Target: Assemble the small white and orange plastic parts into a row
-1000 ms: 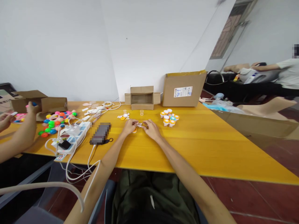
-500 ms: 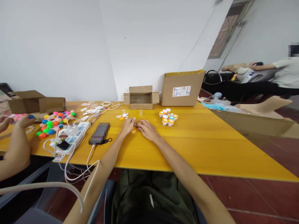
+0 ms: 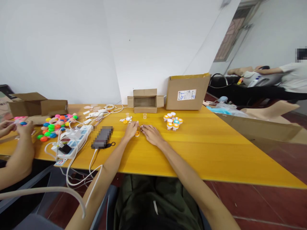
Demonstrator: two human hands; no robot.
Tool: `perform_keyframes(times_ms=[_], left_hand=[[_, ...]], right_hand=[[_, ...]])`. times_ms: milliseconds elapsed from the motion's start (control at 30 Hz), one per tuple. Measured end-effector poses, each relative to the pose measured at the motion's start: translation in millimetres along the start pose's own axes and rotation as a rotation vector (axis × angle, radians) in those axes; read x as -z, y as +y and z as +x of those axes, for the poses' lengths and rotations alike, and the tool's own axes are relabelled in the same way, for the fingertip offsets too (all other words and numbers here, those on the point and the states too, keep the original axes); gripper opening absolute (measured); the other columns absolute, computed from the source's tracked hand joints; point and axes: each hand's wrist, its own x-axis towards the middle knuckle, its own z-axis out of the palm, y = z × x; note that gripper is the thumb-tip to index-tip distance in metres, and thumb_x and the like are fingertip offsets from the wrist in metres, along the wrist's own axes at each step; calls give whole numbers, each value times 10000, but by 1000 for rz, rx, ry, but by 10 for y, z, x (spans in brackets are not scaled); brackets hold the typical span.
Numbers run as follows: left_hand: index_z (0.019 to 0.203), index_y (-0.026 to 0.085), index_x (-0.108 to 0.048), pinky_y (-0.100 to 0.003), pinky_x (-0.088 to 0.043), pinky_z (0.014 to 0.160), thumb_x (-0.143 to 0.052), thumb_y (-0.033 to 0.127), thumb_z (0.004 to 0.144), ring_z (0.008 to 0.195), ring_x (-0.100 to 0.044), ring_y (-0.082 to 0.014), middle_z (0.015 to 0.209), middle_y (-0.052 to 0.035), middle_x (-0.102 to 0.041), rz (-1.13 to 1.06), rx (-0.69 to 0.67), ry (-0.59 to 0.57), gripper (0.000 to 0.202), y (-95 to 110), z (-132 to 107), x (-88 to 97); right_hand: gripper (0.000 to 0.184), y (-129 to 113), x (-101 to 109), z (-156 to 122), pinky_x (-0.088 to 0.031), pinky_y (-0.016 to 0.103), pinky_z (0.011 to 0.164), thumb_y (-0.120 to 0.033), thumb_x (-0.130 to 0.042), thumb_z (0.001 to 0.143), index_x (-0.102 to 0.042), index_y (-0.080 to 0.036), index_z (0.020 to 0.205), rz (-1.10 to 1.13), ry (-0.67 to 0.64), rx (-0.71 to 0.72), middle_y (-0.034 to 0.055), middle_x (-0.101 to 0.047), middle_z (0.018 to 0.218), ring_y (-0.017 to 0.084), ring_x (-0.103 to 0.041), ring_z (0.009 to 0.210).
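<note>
Both of my hands rest low over the yellow table [image 3: 203, 150], close together. My left hand [image 3: 131, 130] has its fingers closed and pointing forward; what they hold, if anything, is hidden. Beside its fingers lies a round orange-and-white cap [image 3: 137, 134]. My right hand [image 3: 151, 134] has curled fingers around a small pale piece [image 3: 142, 127], too small to make out. Ahead of my hands stand two clear little cups, one of them a clear cup [image 3: 144, 115] right of the small white parts [image 3: 128, 118] and an orange ring [image 3: 125, 121].
Several orange-and-white capped containers [image 3: 172, 120] cluster at right. An open small carton [image 3: 145, 101] and a big cardboard box [image 3: 188, 92] stand behind. Leftward are a phone [image 3: 102, 137], a power strip [image 3: 76, 142] with cables, colourful balls [image 3: 54, 126] and a co-worker's hands [image 3: 25, 127].
My right hand's fingertips have drawn slightly away from my left hand's, with the small pale piece at them. My left hand stays nearly still. The co-worker's hands have shifted a little.
</note>
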Motion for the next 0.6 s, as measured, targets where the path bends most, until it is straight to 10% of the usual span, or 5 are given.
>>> perform_keyframes(times_ms=[600], left_hand=[[725,218,-634,-328,-496,807,-455,445,990,816,-666,-219,775,-38,-717,174,-9,-48,392,15,-37,26]], right_hand=[[322,-21,29,-2,-508,419,1033,-170,-524,960,-696,-266,1215,43,104,-37,89,-642,1388,241,-579,1243]])
